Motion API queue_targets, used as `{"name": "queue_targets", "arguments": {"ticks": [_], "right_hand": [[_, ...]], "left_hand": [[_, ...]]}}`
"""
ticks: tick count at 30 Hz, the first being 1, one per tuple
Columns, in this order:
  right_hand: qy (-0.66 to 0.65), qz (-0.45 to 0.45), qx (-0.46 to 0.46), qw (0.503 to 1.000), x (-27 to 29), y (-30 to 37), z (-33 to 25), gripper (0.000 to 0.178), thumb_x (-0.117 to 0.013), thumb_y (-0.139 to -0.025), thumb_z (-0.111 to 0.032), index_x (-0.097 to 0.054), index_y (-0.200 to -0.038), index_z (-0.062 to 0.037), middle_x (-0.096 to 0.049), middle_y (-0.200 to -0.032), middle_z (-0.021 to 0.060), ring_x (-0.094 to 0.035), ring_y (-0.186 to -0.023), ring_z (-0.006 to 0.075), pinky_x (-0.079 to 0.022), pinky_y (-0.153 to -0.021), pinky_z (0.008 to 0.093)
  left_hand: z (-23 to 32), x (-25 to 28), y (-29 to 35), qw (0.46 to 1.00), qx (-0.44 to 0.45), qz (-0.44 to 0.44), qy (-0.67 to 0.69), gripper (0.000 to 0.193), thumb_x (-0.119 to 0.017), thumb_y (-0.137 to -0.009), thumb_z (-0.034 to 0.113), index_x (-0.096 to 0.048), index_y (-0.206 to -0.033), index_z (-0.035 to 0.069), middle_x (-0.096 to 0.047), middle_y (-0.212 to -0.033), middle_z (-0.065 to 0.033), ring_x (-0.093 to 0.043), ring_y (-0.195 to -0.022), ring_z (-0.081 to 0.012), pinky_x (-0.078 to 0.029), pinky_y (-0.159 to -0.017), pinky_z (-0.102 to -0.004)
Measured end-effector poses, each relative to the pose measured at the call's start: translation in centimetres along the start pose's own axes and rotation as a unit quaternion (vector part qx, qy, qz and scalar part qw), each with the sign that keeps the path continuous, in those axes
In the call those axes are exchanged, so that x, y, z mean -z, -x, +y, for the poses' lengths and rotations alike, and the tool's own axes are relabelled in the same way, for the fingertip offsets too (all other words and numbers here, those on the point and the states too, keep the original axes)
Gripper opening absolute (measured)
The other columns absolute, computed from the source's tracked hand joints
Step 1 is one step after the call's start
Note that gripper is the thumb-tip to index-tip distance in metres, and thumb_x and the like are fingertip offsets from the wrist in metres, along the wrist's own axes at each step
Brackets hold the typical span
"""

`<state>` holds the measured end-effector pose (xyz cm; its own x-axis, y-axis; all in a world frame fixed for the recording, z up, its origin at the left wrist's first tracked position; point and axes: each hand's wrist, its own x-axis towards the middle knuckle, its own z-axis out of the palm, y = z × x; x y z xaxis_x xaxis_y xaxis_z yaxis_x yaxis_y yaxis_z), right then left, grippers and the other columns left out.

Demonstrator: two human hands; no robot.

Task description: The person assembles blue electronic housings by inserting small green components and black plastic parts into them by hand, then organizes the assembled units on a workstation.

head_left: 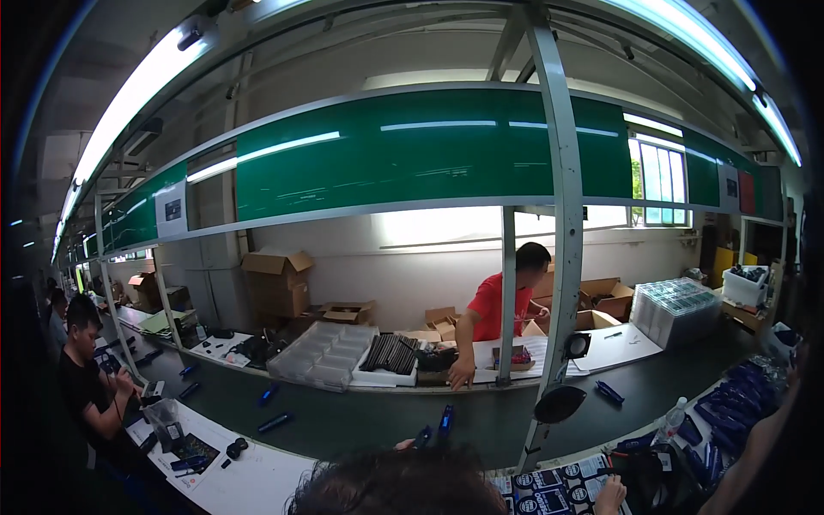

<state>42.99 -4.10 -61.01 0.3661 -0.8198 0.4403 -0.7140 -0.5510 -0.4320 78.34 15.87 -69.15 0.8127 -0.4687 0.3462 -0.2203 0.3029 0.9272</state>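
Note:
Most of my left hand (404, 445) is hidden behind dark hair at the lower edge. Its fingertips show against a blue handheld device (422, 436) and seem to grip it. Another slim blue device (446, 420) lies just beyond, on the dark green conveyor belt (360, 421). At the lower right, my right hand (611, 496) is over a blue, black and white printed sheet (549, 493). Its fingers are bent together; what they hold, if anything, is too small to name. Beside it lies a black bag-like item (657, 474).
Across the belt, a person in red (487, 311) reaches toward its edge. Someone in black (90, 378) works at the left. A metal post (562, 197) rises in front. Clear trays (322, 354), a bottle (672, 418) and piled blue devices (736, 403) stand around. A bare arm (766, 451) enters at right.

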Motion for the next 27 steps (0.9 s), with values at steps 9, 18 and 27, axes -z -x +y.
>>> {"name": "queue_targets", "arguments": {"ticks": [9,18,27], "right_hand": [[0.296,-0.109,0.022,0.949,0.1,2.7,18.2,0.019,-0.054,-0.093,-0.009,-0.066,-0.106,-0.0069,-0.063,-0.106,0.0103,-0.065,-0.102,0.0253,-0.039,-0.107,0.0423],[0.333,-0.020,0.193,0.923,7.0,3.5,16.9,0.008,-0.058,-0.090,-0.008,-0.058,-0.098,-0.0055,-0.058,-0.092,0.0098,-0.062,-0.080,0.0239,-0.048,-0.073,0.0368],[0.108,0.015,0.231,0.967,8.0,6.9,7.1,0.019,-0.069,-0.077,-0.009,-0.060,-0.094,-0.0043,-0.060,-0.085,0.0139,-0.061,-0.076,0.0347,-0.047,-0.069,0.0470]], "left_hand": [[-7.1,8.4,-6.9,0.859,0.026,-0.016,-0.511,0.032,-0.062,-0.085,0.018,-0.076,-0.111,0.007,-0.066,-0.109,-0.0258,-0.063,-0.105,-0.0428,-0.051,-0.094,-0.0497],[-3.1,7.1,-6.9,0.888,0.055,0.007,-0.457,0.037,-0.067,-0.087,0.013,-0.067,-0.123,0.005,-0.064,-0.115,-0.0230,-0.061,-0.111,-0.0419,-0.049,-0.097,-0.0487],[3.3,6.5,-0.5,0.892,-0.145,0.001,-0.428,0.035,-0.066,-0.084,0.003,-0.066,-0.118,0.002,-0.062,-0.111,-0.0163,-0.056,-0.109,-0.0358,-0.046,-0.095,-0.0451]]}}
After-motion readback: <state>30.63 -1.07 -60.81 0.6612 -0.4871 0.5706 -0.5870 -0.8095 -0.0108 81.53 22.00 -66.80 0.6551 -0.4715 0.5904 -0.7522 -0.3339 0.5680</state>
